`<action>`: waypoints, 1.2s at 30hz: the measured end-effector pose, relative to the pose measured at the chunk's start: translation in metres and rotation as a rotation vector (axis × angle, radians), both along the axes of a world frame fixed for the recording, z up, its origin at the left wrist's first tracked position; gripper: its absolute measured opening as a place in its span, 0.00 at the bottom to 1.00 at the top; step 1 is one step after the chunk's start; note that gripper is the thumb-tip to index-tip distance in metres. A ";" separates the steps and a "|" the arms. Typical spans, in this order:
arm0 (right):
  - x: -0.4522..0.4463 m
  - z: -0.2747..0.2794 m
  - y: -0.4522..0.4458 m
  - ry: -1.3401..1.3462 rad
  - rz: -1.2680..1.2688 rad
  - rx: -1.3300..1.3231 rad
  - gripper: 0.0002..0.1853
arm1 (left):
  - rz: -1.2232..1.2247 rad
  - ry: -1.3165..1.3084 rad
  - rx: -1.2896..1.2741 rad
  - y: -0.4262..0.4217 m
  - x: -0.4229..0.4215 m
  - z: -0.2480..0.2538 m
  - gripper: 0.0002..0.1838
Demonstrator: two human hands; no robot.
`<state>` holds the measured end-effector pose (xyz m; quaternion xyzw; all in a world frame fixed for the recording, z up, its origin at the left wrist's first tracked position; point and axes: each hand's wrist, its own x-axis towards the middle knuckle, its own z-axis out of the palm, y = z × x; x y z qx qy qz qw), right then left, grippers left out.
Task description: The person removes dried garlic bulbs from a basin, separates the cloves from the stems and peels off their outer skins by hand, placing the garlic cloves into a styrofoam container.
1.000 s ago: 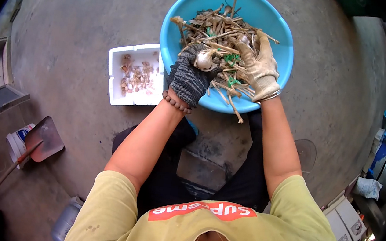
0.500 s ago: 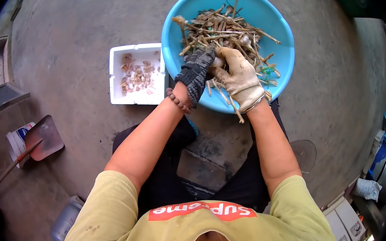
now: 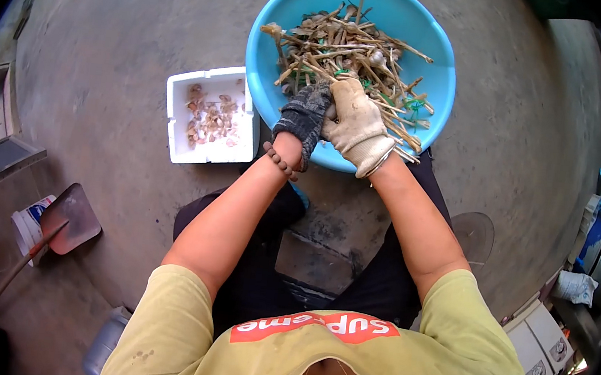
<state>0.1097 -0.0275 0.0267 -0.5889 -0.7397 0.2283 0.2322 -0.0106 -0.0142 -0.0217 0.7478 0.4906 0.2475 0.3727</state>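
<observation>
Over the near rim of a light-blue basin (image 3: 445, 64), my two gloved hands meet around a garlic bulb (image 3: 332, 112), mostly hidden by the fingers. My left hand (image 3: 303, 116), in a dark grey knitted glove, is closed on its left side. From the right, my right hand (image 3: 357, 124), in an off-white glove, presses in with curled fingers. Dried garlic (image 3: 352, 46) with long stalks and some green ties fills the basin, and several stalks lie beside my right hand near the rim. Left of the basin, a white foam box (image 3: 174, 130) holds loose garlic cloves (image 3: 212, 120).
The basin and box rest on a concrete floor (image 3: 133, 38). At the lower left, a shovel (image 3: 71, 218) leans by a white bucket (image 3: 27, 226). A grey cylinder (image 3: 106, 343) stands near my left side. White boxes (image 3: 536, 348) and other items line the right side.
Both hands have drawn slightly down toward me and closer together, hiding more of the bulb. The stalks that hung over the near rim below my right hand now lie farther right.
</observation>
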 end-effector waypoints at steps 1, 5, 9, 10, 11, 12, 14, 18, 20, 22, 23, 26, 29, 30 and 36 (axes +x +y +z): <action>0.000 0.002 0.000 0.021 0.007 0.041 0.12 | -0.015 -0.006 -0.008 0.000 0.000 0.003 0.13; -0.003 0.009 -0.004 -0.029 0.002 -0.038 0.12 | -0.029 -0.009 0.060 -0.002 -0.002 0.001 0.13; -0.004 0.010 -0.005 -0.049 0.000 0.026 0.12 | 0.031 -0.016 0.037 -0.009 -0.002 0.022 0.15; -0.004 0.011 -0.005 -0.052 0.000 0.042 0.12 | 0.036 -0.054 0.013 -0.009 -0.002 0.024 0.15; -0.004 0.010 -0.004 -0.052 0.001 0.040 0.12 | 0.040 -0.092 -0.011 -0.010 -0.002 0.025 0.15; -0.004 0.010 -0.004 -0.040 0.004 0.058 0.12 | 0.042 -0.092 -0.012 -0.010 -0.002 0.017 0.15; -0.004 0.010 -0.004 -0.029 0.008 0.076 0.12 | 0.120 -0.378 -0.279 -0.009 -0.002 0.002 0.16; -0.005 0.013 -0.004 0.023 0.016 0.116 0.13 | 0.178 -0.455 -0.612 -0.007 -0.004 0.007 0.15; -0.007 0.016 -0.006 0.037 0.016 0.115 0.12 | 0.028 -0.216 -0.478 -0.005 -0.004 0.024 0.13; -0.010 0.019 -0.008 0.129 0.043 0.164 0.11 | 0.064 -0.233 -0.450 -0.008 -0.002 0.031 0.13; -0.011 0.021 -0.007 0.130 0.043 0.164 0.11 | 0.095 -0.250 -0.418 -0.008 -0.001 0.032 0.13; -0.008 0.023 0.000 0.206 0.045 0.201 0.11 | 0.146 -0.377 -0.503 0.001 -0.003 0.024 0.13; -0.002 0.019 0.005 0.241 0.017 0.194 0.11 | 0.522 -1.155 -1.044 0.007 0.000 0.000 0.13; 0.000 0.017 0.006 0.263 0.020 0.190 0.11 | 0.412 -1.042 -0.869 0.006 -0.002 -0.013 0.14; 0.002 0.021 0.007 0.537 -0.114 -0.073 0.16 | 0.518 -1.497 -1.222 0.009 -0.002 0.034 0.16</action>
